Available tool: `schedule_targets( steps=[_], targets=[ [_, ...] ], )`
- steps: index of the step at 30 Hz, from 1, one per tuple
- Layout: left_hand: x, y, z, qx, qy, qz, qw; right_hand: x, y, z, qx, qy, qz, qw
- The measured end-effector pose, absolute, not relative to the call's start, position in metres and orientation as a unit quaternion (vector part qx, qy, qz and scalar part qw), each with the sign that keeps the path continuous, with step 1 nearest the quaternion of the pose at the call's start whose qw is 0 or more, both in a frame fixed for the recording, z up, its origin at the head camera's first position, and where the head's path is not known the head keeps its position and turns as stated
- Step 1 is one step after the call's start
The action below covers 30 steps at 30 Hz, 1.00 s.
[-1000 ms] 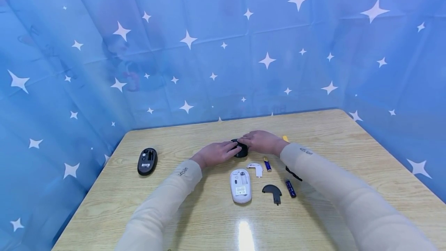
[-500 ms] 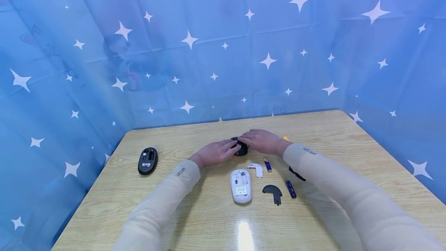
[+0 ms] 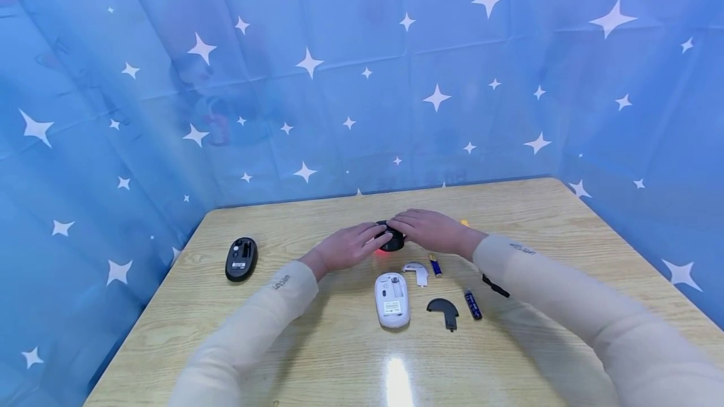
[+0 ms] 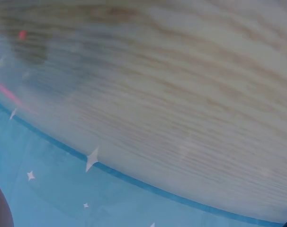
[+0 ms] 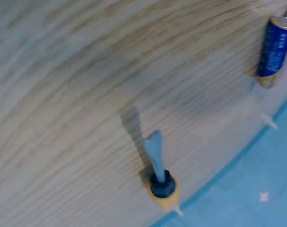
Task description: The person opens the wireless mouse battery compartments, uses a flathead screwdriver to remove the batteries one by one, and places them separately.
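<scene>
A black computer mouse is gripped between both hands near the back of the table, with a red glow on the wood below it. My left hand has its fingers and thumb on the left and front side. From the right, my right hand curls its fingers over the top edge. Nearer the front lies an upturned white mouse with its battery bay exposed. Beside it are a white battery cover, a black battery cover, a blue and yellow battery and a dark blue battery.
Another black mouse lies upturned at the left of the wooden table. A screwdriver with a yellow handle shows in the right wrist view. A slim black item is partly under the right sleeve. A blue star-patterned curtain hangs behind.
A red glow has appeared under the black mouse and grown brighter. Both forearms have spread slightly outward, while the hands stay on the mouse.
</scene>
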State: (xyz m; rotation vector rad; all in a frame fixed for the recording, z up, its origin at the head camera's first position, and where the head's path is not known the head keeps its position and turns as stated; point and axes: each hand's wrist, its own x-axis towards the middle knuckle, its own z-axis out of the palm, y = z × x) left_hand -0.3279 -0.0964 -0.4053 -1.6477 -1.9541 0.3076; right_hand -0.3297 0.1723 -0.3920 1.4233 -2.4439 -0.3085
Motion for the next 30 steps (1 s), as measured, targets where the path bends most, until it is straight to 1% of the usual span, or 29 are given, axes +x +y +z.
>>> schedule_targets(
  steps=[9, 12, 15, 21, 30],
  targets=[
    [-0.312, -0.097, -0.393, -0.630, -0.700, 0.000, 0.336, -0.310, 0.174, -0.376, 0.534, -0.819, -0.030, 0.208],
    [-0.304, -0.096, -0.391, -0.625, -0.698, -0.027, 0.350, -0.300, 0.174, -0.372, 0.539, -0.815, -0.008, 0.214],
    [-0.294, -0.095, -0.391, -0.618, -0.698, -0.061, 0.356, -0.288, 0.172, -0.371, 0.534, -0.819, 0.025, 0.208],
    [-0.275, -0.093, -0.388, -0.604, -0.705, -0.140, 0.344, -0.268, 0.169, -0.369, 0.514, -0.829, 0.109, 0.193],
    [-0.249, -0.092, -0.389, -0.550, -0.726, -0.238, 0.337, -0.243, 0.161, -0.368, 0.473, -0.838, 0.234, 0.138]
  ],
)
